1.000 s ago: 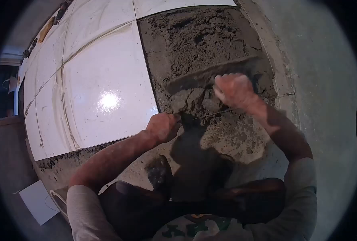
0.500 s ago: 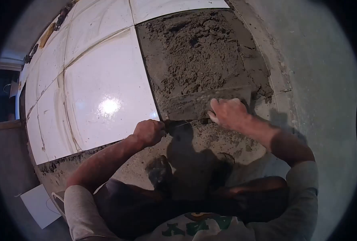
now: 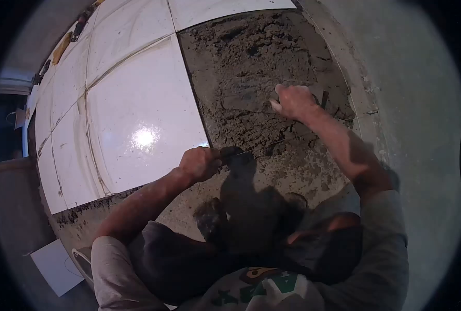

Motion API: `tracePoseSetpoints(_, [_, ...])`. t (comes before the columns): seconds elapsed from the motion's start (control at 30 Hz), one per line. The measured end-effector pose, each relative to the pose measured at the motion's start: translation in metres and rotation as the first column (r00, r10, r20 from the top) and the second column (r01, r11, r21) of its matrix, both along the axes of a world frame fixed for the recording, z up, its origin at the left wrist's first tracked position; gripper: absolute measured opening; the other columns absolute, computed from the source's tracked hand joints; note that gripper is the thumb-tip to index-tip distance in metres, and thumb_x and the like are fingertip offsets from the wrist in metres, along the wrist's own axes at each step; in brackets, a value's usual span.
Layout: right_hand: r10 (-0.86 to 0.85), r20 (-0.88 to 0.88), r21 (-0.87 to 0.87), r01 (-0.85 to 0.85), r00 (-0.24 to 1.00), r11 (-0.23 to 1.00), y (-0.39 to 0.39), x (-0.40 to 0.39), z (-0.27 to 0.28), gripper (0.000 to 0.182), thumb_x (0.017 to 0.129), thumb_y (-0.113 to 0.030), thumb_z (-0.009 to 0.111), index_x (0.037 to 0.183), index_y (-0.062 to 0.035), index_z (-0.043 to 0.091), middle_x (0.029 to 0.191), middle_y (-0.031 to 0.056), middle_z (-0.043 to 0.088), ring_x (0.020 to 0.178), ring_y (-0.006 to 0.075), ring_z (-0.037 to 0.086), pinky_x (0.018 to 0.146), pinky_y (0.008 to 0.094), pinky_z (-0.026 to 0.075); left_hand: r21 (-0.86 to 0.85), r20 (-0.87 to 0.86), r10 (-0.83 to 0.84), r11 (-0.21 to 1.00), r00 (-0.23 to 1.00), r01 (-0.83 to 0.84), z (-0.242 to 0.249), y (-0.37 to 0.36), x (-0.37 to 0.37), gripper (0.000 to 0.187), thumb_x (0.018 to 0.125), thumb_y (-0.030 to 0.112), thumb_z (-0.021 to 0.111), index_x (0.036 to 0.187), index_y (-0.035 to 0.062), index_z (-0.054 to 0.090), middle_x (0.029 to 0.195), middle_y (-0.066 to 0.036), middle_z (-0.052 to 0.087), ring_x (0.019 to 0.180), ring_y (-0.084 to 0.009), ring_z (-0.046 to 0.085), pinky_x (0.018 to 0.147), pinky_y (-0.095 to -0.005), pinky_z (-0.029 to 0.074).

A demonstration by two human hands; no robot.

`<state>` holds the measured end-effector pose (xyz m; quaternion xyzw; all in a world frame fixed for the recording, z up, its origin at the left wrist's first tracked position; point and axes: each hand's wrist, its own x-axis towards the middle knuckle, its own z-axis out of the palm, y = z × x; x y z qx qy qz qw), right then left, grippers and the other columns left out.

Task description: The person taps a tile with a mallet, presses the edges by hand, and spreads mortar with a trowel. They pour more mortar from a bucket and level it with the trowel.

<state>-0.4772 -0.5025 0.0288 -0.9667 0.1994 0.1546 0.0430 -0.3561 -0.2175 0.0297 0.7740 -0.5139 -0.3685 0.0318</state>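
Observation:
My right hand (image 3: 294, 102) is closed round the handle of a flat, mortar-coated trowel (image 3: 248, 94), whose blade lies across the rough grey mortar bed (image 3: 264, 46). At the near right corner of a glossy white tile (image 3: 142, 111), my left hand (image 3: 200, 164) is closed; its fingertips are in shadow, and what they pinch is hard to make out. A thin string (image 3: 277, 142) runs from near those fingers toward the right, along the near edge of the mortar.
More white tiles (image 3: 129, 26) with dirty joints extend to the far left, small dark and yellow objects along their edge. Bare concrete (image 3: 412, 103) lies at the right. My shoes (image 3: 210, 217) stand on the near floor. A white piece (image 3: 57, 267) lies at lower left.
My right hand and the trowel have moved away from me over the mortar, exposing rough mortar near the string. My left hand has shifted slightly to the right and stays at the tile corner.

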Motion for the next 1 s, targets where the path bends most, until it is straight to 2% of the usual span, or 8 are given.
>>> tracePoseSetpoints(0.33, [-0.255,-0.077,-0.009,0.255,0.964,0.967,-0.019,-0.036,0.043,0.045,0.089,-0.042,0.053,0.108,-0.002,0.06,0.093,0.0179,0.066,0.09,0.0317,0.064,0.084,0.0456,0.05,-0.011,0.027,-0.048,0.999,0.998,0.049,-0.002,0.022,0.008,0.021,0.084,0.023,0.057,0.096,0.0071,0.064,0.086,-0.018,0.066,0.083,-0.0358,0.065,0.076,-0.0459,0.051])
tracePoseSetpoints(0.4, [-0.207,-0.137,0.123,0.224,0.969,0.967,0.012,-0.049,0.044,0.046,0.09,-0.043,0.052,0.109,-0.0028,0.059,0.089,0.0172,0.066,0.087,0.0295,0.064,0.082,0.0459,0.051,-0.012,0.059,-0.091,0.996,0.994,0.092,-0.008,0.02,0.01,0.022,0.083,0.022,0.057,0.098,0.0077,0.063,0.086,-0.017,0.067,0.084,-0.035,0.065,0.076,-0.0453,0.052])
tracePoseSetpoints(0.47, [0.006,-0.228,0.11,0.019,0.974,0.994,0.045,-0.053,0.041,0.045,0.09,-0.044,0.053,0.108,-0.0028,0.059,0.087,0.0179,0.064,0.084,0.0278,0.065,0.079,0.0443,0.052,0.016,0.039,-0.14,0.99,0.989,0.14,-0.008,0.015,0.014,0.021,0.083,0.021,0.056,0.097,0.0087,0.064,0.086,-0.017,0.067,0.085,-0.0349,0.065,0.077,-0.0444,0.052])
tracePoseSetpoints(0.57, [0.022,-0.309,0.123,0.017,0.951,0.992,0.046,-0.043,0.018,0.044,0.089,-0.045,0.055,0.102,-0.003,0.058,0.082,0.0172,0.065,0.079,0.0273,0.066,0.073,0.0437,0.053,0.113,0.036,-0.126,0.986,0.991,0.121,-0.006,0.007,0.013,0.019,0.083,0.022,0.056,0.096,0.0094,0.064,0.089,-0.017,0.067,0.088,-0.0346,0.065,0.079,-0.0441,0.052])
tracePoseSetpoints(0.7, [0.164,-0.124,-0.03,-0.169,0.979,0.985,0.013,-0.021,-0.001,0.043,0.089,-0.045,0.055,0.097,-0.0033,0.057,0.078,0.0163,0.065,0.074,0.0285,0.067,0.068,0.0434,0.054,0.062,0.01,-0.09,0.994,0.996,0.089,-0.007,0.015,0.009,0.022,0.083,0.025,0.057,0.093,0.0068,0.065,0.088,-0.015,0.068,0.085,-0.0354,0.064,0.077,-0.0452,0.051])
tracePoseSetpoints(0.8, [0.141,-0.118,-0.031,-0.146,0.983,0.989,-0.005,-0.003,0.0,0.043,0.089,-0.045,0.056,0.099,-0.0025,0.054,0.077,0.0196,0.065,0.075,0.0342,0.066,0.066,0.0461,0.053,0.049,-0.068,-0.037,0.998,0.997,0.041,-0.016,0.018,0.011,0.022,0.083,0.024,0.056,0.093,0.0067,0.065,0.085,-0.013,0.068,0.084,-0.0331,0.065,0.076,-0.0442,0.051])
tracePoseSetpoints(0.87, [-0.102,-0.019,-0.101,0.1,0.995,0.99,-0.024,0.006,0.0,0.042,0.088,-0.044,0.057,0.096,-0.0022,0.056,0.081,0.0169,0.066,0.077,0.0312,0.067,0.066,0.0439,0.054,0.075,-0.055,-0.032,0.996,0.998,0.037,-0.011,0.016,0.008,0.022,0.083,0.024,0.056,0.093,0.0066,0.065,0.085,-0.013,0.068,0.083,-0.033,0.065,0.076,-0.0444,0.051])
tracePoseSetpoints(1.0, [-0.105,0.066,-0.131,0.113,0.992,0.985,-0.042,0.014,0.005,0.044,0.088,-0.045,0.056,0.1,-0.0021,0.057,0.087,0.0182,0.066,0.084,0.0315,0.066,0.071,0.0446,0.054,0.009,-0.051,-0.062,0.998,0.997,0.063,-0.007,0.017,0.014,0.022,0.084,0.024,0.056,0.094,0.0062,0.064,0.084,-0.016,0.067,0.083,-0.0352,0.064,0.075,-0.0454,0.051])
